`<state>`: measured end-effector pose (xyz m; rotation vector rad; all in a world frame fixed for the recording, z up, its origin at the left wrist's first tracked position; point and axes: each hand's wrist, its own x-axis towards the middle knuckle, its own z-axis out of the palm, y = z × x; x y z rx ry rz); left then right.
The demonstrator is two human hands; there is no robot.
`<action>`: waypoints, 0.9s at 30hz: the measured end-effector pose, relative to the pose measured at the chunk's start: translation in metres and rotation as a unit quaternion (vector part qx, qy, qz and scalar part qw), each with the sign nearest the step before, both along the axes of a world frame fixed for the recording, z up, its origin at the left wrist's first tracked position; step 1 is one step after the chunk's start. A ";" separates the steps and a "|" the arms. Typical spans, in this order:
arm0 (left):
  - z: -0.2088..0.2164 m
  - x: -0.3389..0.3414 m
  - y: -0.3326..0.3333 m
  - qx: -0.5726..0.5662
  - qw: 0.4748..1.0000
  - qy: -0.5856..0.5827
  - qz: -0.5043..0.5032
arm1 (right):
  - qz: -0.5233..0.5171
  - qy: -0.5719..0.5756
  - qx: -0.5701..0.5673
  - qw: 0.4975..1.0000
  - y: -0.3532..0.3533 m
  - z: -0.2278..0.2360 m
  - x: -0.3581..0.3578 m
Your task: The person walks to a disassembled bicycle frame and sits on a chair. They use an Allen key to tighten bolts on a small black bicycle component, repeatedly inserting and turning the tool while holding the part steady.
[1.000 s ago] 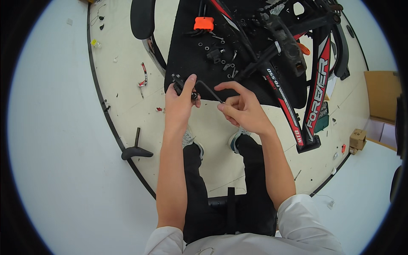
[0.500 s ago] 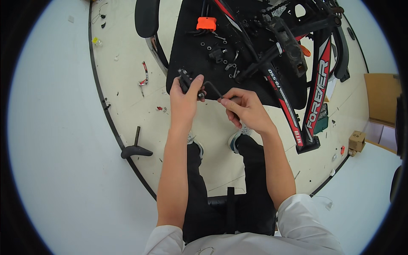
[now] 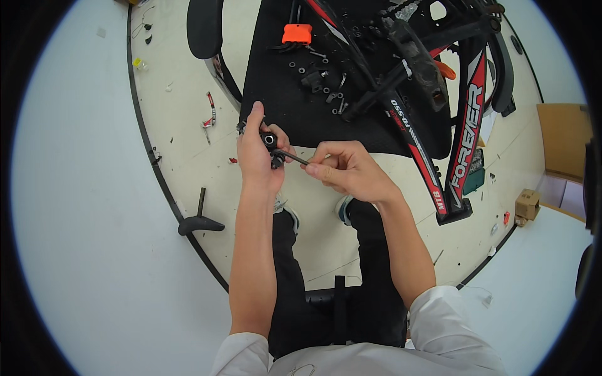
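Observation:
My left hand (image 3: 254,156) is closed around a small black bicycle part (image 3: 269,139), which has a round hole and bolt-like bits. Its thumb points up, and the fingers wrap behind and partly hide the part. From the right, my right hand (image 3: 354,169) pinches a dark hex key (image 3: 296,157) between thumb and fingers. The key's other end reaches the lower side of the part; whether it sits in a bolt head I cannot tell. Both hands are in front of the near edge of a black chair seat (image 3: 266,94).
A black, red and white bicycle frame (image 3: 468,141) lies across the seat's right side. An orange tool holder (image 3: 297,34) and several loose nuts and bolts (image 3: 332,98) lie on the seat. On the floor are a bike saddle with its post (image 3: 202,224) and a cardboard box (image 3: 527,204).
My left hand has turned the part so its round hole shows, and moved slightly down and left. The right hand has shifted left and lower, bringing the hex key to the part's lower side.

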<state>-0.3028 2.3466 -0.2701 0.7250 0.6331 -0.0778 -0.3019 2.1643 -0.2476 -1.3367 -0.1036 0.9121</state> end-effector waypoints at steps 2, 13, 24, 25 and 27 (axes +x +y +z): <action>0.001 -0.001 -0.001 -0.016 0.997 0.011 -0.077 | -0.002 -0.069 -0.001 0.998 -0.005 -0.005 0.006; 0.011 -0.011 -0.024 0.345 0.860 0.006 -0.376 | -0.219 0.064 0.070 0.971 -0.026 -0.008 0.020; -0.007 0.001 -0.014 0.391 0.900 0.093 -0.170 | 0.141 -0.030 0.112 0.983 0.007 0.016 -0.016; -0.003 0.002 -0.011 0.332 0.925 0.091 -0.158 | 0.168 -0.031 0.085 0.982 0.010 0.015 -0.019; -0.001 0.003 -0.002 0.211 0.965 0.085 -0.133 | 0.222 -0.032 0.031 0.974 0.011 0.011 -0.022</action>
